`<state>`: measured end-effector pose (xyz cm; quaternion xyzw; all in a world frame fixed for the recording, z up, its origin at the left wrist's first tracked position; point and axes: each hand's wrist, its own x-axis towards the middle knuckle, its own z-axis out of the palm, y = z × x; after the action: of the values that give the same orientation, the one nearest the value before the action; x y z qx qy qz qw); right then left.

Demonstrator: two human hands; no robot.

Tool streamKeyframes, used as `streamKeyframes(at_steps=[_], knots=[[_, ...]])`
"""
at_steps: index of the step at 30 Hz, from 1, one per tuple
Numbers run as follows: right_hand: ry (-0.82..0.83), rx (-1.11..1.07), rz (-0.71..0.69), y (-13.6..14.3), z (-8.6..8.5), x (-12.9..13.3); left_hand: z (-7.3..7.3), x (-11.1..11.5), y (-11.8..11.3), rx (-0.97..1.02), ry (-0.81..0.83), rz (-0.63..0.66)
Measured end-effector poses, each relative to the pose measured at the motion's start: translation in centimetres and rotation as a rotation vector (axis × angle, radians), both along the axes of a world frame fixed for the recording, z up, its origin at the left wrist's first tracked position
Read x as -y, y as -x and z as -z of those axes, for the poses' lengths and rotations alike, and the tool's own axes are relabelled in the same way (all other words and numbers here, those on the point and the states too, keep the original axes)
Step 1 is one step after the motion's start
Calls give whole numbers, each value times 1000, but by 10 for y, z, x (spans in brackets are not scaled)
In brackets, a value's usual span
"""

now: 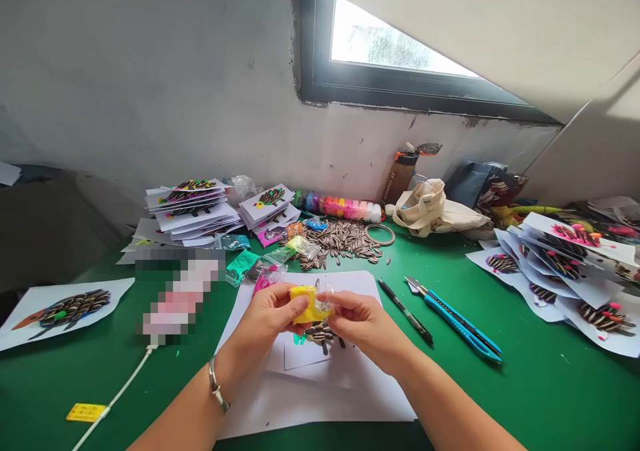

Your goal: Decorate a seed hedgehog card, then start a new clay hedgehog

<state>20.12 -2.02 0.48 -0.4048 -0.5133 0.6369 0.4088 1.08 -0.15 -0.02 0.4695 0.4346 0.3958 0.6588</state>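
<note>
My left hand (276,312) pinches a small packet of yellow modelling clay (303,304) between thumb and fingers. At the packet's right end, the fingers of my right hand (361,318) are closed on its clear plastic wrapper (326,302). Both hands are held above a small card (305,356) bearing a sunflower-seed figure (323,334) with a bit of green clay, partly hidden by my hands. Beneath the card lie white paper sheets (350,398). Right of the sheets are a black pen (405,310) and a blue utility knife (457,324).
Loose sunflower seeds (345,240), a tape ring (380,235), and a green clay packet (243,265) lie farther back. Stacks of seed-picture cards stand at left (195,221) and right (555,264). A bottle (400,176) and cloth bag (435,211) stand by the wall. A white cable (117,394) crosses at left.
</note>
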Motion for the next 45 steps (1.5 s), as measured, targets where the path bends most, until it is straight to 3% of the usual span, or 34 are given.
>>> streamKeyframes(at_steps=[3,11,14,18,21,25,32,38,45], knots=[[-35,73,-20,-1,1,1,-2,1,0,9,23,-6],[-389,247,117,11,11,7,-10,5,-4,111,91,8],[-441,248,135,10,8,7,-10,5,-5,109,105,-2],[-235,57,64,6,1,6,-8,4,-5,90,62,6],[-38,-154,117,3,0,4,-8,5,-6,58,1,26],[51,-321,132,-2,-1,1,-11,8,-8,67,-42,66],[-216,44,28,-2,0,3,-15,7,-4,86,-52,1],[-496,234,86,5,13,1,-9,6,-4,70,-31,9],[-400,213,71,5,8,2,-7,6,-8,46,-32,41]])
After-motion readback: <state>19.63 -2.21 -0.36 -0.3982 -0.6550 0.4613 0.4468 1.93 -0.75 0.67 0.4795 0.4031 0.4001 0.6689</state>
